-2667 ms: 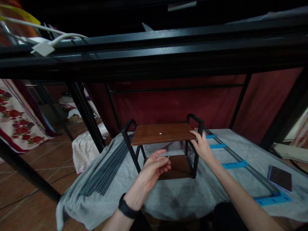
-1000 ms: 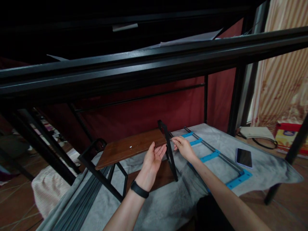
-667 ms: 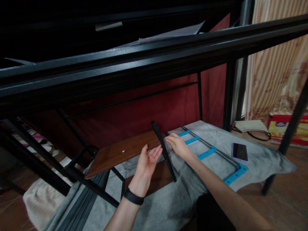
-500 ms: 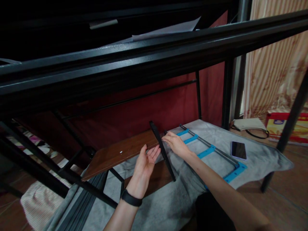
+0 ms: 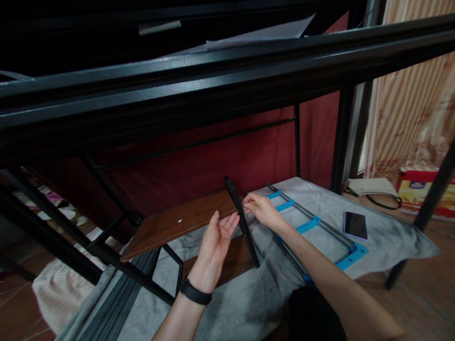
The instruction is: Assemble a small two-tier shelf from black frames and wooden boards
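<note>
A brown wooden board (image 5: 170, 218) stands as a raised shelf against an upright black metal frame (image 5: 242, 225). My left hand (image 5: 215, 241), wearing a black wristband (image 5: 195, 292), is palm up at the board's near edge by the frame. Its fingers are stretched out, and the fingertips reach the frame. On the frame's other side, my right hand (image 5: 261, 210) has its fingers pinched together close to the black bar. Whatever lies between those fingertips is too small or hidden to make out. A second brown board (image 5: 231, 263) shows lower down, beneath the left hand.
Overhead runs a thick black metal beam (image 5: 213, 90). On the grey cloth (image 5: 320, 201) lie a rack with blue connectors (image 5: 309, 223) and a phone (image 5: 355, 225). A pale pouch (image 5: 373, 187) and a red and yellow box (image 5: 417, 189) are at right. Dark curtain fabric hangs behind.
The view has shifted slightly. My right fingers have curled a little more at the frame's outer side, while my left hand keeps nearly the same place by the board.
</note>
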### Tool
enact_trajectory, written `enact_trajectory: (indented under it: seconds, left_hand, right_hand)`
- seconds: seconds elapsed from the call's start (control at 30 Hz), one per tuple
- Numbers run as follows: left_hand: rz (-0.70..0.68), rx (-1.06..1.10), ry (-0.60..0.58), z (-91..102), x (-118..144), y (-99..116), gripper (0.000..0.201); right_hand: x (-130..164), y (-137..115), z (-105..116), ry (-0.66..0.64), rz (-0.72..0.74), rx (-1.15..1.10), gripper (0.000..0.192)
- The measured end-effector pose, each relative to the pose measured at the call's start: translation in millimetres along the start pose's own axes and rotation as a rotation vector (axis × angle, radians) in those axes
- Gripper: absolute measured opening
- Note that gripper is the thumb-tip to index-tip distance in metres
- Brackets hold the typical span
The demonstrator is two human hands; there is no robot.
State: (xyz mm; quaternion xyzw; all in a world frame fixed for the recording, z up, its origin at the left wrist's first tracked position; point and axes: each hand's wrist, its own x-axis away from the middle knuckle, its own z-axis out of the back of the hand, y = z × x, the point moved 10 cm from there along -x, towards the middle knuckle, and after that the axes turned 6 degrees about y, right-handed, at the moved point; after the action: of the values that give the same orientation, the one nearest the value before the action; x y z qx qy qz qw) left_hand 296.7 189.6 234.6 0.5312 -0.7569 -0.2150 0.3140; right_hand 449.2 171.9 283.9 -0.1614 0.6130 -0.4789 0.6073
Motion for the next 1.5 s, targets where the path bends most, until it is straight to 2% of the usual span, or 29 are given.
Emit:
enact_trajectory:
  seconds: [0.1, 0.33, 0.43, 0.6, 0.67, 0.73, 0.83, 0.93, 1.03, 1.17, 1.23, 1.3, 1.43, 1.5]
  left_hand:
    - [-0.001, -0.002, 0.002, 0.2, 0.4, 0.1, 0.013]
    - [0.001, -0.017, 0.021, 1.9, -1.8, 1.3, 0.008]
    - [-0.016, -0.046, 0.019, 1.2, -0.1, 3.3, 0.007]
    - [-0.047, -0.079, 0.063, 5.2, 2.3, 5.6, 0.010]
    - [-0.058, -0.077, 0.080, 8.0, 2.0, 6.9, 0.010]
    - [-0.052, -0.069, 0.074, 8.8, 1.3, 7.0, 0.009]
    - [-0.037, -0.049, 0.063, 8.9, 0.3, 6.0, 0.010]
    - [-0.037, -0.033, 0.077, 9.4, 0.4, 4.2, 0.010]
    - [-0.044, -0.057, 0.074, 6.5, 1.5, 0.9, 0.012]
    - [-0.070, -0.084, 0.063, 2.5, 2.2, -2.1, 0.016]
    - [-0.070, -0.078, 0.053, 0.9, 1.5, -3.9, 0.017]
    - [-0.064, -0.069, 0.031, -1.9, 0.7, -5.6, 0.017]
    - [-0.049, -0.066, 0.041, -2.9, -0.4, -8.7, 0.017]
    - [-0.051, -0.067, 0.064, -1.7, -0.2, -9.6, 0.015]
  right_hand:
    - [0.2, 15.2, -3.6, 0.024, -0.117, -0.130, 0.009]
    - [4.3, 26.7, -6.9, 0.104, -0.151, -0.197, 0.010]
    - [4.3, 20.5, -8.6, 0.102, -0.118, -0.161, 0.011]
    - [2.7, 1.1, -8.9, 0.096, -0.034, 0.029, 0.013]
    - [3.4, 1.5, -12.3, 0.085, -0.040, 0.021, 0.012]
    - [5.4, 9.2, -15.1, 0.096, -0.079, -0.087, 0.011]
    - [10.2, 26.5, -17.5, 0.140, -0.148, -0.344, 0.020]
    - [12.6, 38.0, -19.5, 0.143, -0.180, -0.464, 0.028]
    - [11.3, 41.2, -17.2, 0.108, -0.191, -0.378, 0.031]
    - [9.4, 32.6, -5.5, 0.081, -0.118, 0.007, 0.035]
    - [10.2, 28.1, -0.8, 0.094, -0.085, 0.130, 0.039]
    - [12.1, 30.4, -0.7, 0.100, -0.112, 0.079, 0.040]
    - [15.2, 42.0, -5.6, 0.122, -0.213, -0.251, 0.036]
    - [13.0, 37.9, -4.4, 0.122, -0.159, -0.211, 0.032]
